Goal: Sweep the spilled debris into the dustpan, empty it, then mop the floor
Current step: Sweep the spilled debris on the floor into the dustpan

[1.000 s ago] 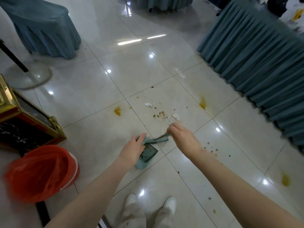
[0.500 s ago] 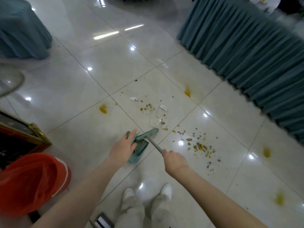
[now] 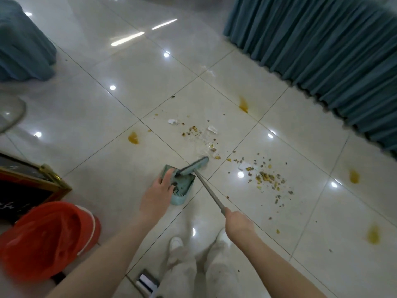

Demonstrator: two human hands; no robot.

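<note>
Gripping dustpan (image 3: 183,189) by its left wall with left hand (image 3: 158,195), arm stretched forward. Clenching broom handle (image 3: 211,195) end in right hand (image 3: 238,223), brush head (image 3: 194,166) at pan's mouth. Noted: debris (image 3: 266,178) scattered on open tile (image 3: 300,211) rightward, table skirt (image 3: 322,50) beyond; red bucket (image 3: 47,237) left.

Arms outstretched, left hand (image 3: 159,191) holds the dustpan (image 3: 185,186), right hand (image 3: 237,223) grips the broom handle (image 3: 209,190).

- You'll see a teal pleated desk skirt (image 3: 322,50) filling the upper right.
- A teal fabric cover (image 3: 21,46) sits upper left.
- A gold-framed black stand (image 3: 32,186) is at your left edge.
</note>
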